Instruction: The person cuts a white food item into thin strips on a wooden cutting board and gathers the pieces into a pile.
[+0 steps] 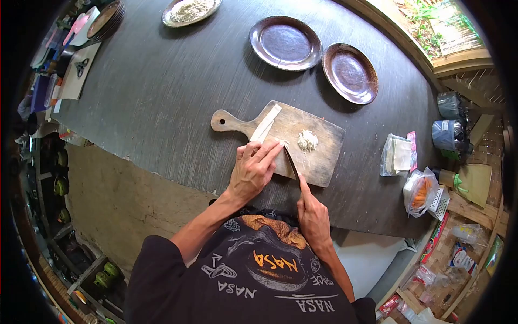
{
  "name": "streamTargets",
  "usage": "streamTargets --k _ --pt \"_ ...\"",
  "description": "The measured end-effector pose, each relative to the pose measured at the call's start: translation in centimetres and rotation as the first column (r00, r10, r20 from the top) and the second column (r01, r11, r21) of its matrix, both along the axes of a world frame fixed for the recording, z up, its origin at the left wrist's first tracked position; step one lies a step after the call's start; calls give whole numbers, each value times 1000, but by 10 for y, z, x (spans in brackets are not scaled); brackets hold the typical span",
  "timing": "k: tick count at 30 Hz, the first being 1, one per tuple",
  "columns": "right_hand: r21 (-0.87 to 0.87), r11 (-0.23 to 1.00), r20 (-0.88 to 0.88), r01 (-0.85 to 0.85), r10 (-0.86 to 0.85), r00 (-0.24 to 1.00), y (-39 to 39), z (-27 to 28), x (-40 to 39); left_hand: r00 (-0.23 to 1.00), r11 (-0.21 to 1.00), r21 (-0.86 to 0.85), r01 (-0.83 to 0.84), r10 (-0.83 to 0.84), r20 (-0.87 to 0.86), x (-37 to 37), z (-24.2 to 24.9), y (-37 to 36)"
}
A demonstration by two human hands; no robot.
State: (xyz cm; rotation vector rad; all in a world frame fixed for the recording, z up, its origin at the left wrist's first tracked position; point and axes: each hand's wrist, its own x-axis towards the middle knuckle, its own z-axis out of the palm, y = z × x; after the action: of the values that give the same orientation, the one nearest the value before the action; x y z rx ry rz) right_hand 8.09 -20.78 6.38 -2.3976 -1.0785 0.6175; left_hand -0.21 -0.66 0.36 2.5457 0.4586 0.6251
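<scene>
A wooden cutting board with a round-ended handle lies on the dark table in front of me. My right hand grips a knife, its blade pointing away from me over the board. Bent fingers of my left hand press down on a pale food piece, its tip just left of the blade. Long pale strips lie beyond that hand on the board's left part. To the right of the blade sits a small heap of finely cut pale shreds. The knife's handle is mostly hidden in my right hand.
Two brown plates stand beyond the board. Farther left is an oval dish of pale shreds. At the right are a plastic packet and a bag of orange carrot-like pieces. Stacked plates stand far left.
</scene>
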Motion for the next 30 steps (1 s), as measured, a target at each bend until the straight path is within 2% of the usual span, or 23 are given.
streamTargets --k 3,10,18,24,27,30 --pt "65 998 -12 -2 3 1000 -2 -6 -1 1000 1000 1 29 -29 -4 -2 -3 1" --pt "91 996 30 -20 17 999 11 -13 0 1000 1000 -10 24 -24 1 -2 -4 0" --pt "-25 999 41 -24 25 999 8 -1 0 1000 1000 5 20 -20 -12 -3 -2 0" --pt "80 997 -15 -8 9 1000 -2 -11 1 1000 1000 -22 5 -5 5 0 1 0" --pt "123 992 12 -10 9 1000 6 -13 4 1000 1000 -17 0 0 10 -1 1 -1" --pt "89 996 17 -26 24 1000 10 -12 7 1000 1000 -12 -8 8 16 0 0 0"
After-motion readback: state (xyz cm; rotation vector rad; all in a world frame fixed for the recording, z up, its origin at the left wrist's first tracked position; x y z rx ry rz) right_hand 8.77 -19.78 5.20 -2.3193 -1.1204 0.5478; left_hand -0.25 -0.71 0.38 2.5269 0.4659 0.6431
